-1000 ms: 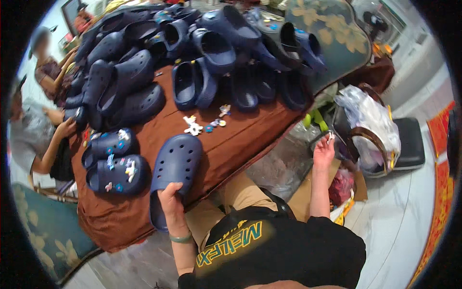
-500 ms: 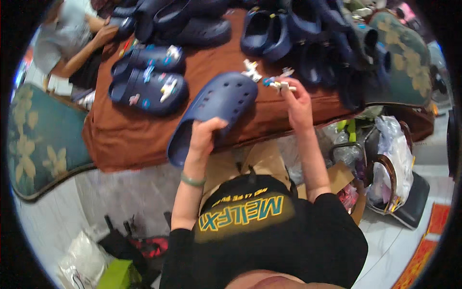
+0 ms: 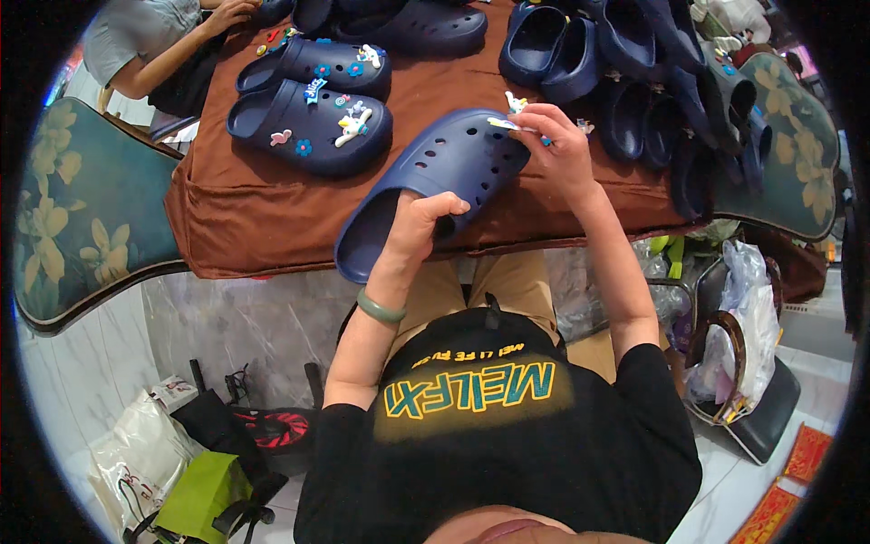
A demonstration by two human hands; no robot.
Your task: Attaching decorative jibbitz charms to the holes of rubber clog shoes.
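Note:
A plain navy clog [image 3: 412,177] with holes over its upper is tilted at the near edge of the table. My left hand [image 3: 419,225] grips it, the fingers hidden inside the foot opening and the thumb outside on the upper. At the toe, my right hand [image 3: 555,143] pinches a small white charm [image 3: 500,123] against or just over the holes; whether it is seated in one cannot be seen. Another white charm [image 3: 517,102] shows just beyond the toe. To the left sits a navy clog [image 3: 263,116] decorated with rabbit, flower and other charms, beside a similar one [image 3: 304,65].
Several undecorated navy clogs [image 3: 571,68] crowd the table's far and right sides. A brown cloth [image 3: 227,231] covers the table. Chairs with floral backs [image 3: 63,208] flank it. Another person's hand [image 3: 231,14] is at the far left. Bags [image 3: 204,494] lie on the floor.
My right hand has come leftward to the clog's toe with the white charm. The left hand keeps its hold on the clog. The whole view has shifted slightly.

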